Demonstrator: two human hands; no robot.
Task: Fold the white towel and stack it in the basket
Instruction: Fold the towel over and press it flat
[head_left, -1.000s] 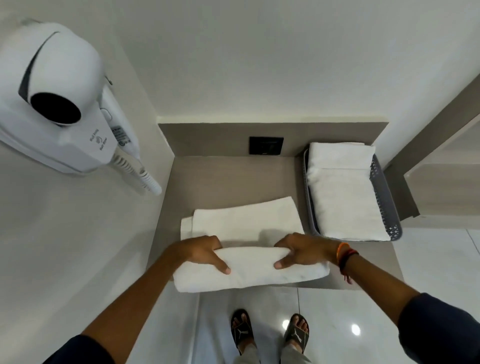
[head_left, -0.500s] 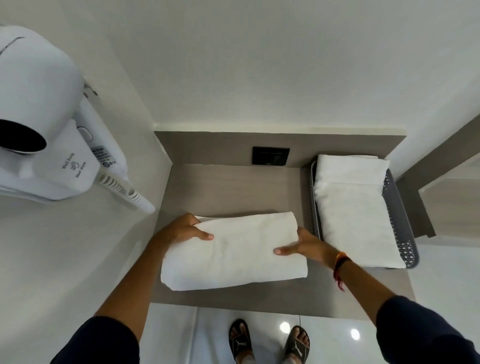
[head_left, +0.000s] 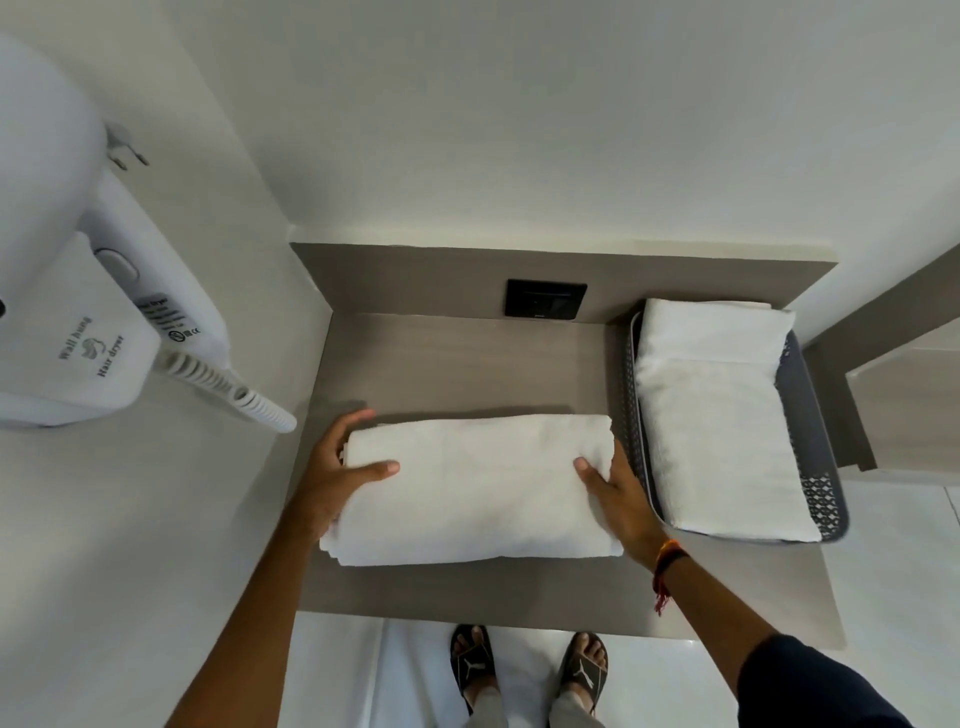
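Best to lift the folded white towel (head_left: 475, 488) level from both short ends, keeping the layers pressed together, then to carry it right and lower it flat on the towels already in the basket (head_left: 821, 467). Now lying on the grey counter (head_left: 457, 364), just beside the basket. Left hand (head_left: 337, 467) and right hand (head_left: 615, 486) each closed on one end, thumbs on top, fingers wrapped around the edge.

White towel (head_left: 478, 488): folded into thick rectangular bundle, long axis left to right, lying flat on grey counter, layered edges visible at left end. Right end just beside basket (head_left: 810, 415): grey perforated plastic, rectangular, at counter's right side, already filled with folded white towels, reaching above rim
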